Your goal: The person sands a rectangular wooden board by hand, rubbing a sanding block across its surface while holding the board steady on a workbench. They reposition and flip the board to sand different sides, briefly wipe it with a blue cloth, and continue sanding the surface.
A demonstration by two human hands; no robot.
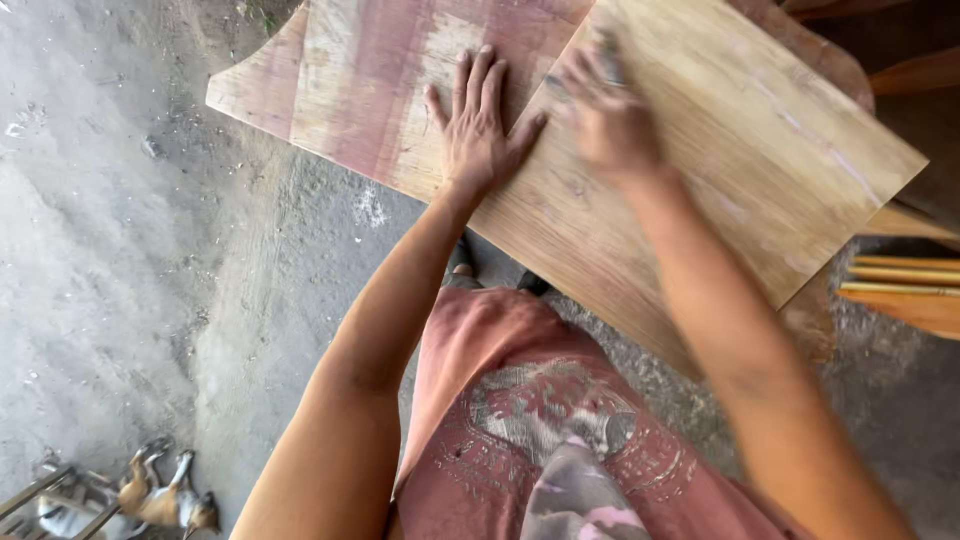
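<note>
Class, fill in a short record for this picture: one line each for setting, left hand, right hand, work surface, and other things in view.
Setting: dusty concrete floor, seen from above
Left hand: flat, fingers spread, on the reddish board
Right hand: blurred, on the pale board; what it holds cannot be told
Work surface: pale board lying over the reddish board
Other: wood strips at right; small dog bottom left

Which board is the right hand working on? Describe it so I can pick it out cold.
Start at the stack of flat wood sheets above the grey dirt floor. The right hand rests, blurred, on the top board, a pale tan rectangle with fine grain. The reddish-streaked sheet beneath it, under the flat left hand, is pinker and has a curved edge.
</note>
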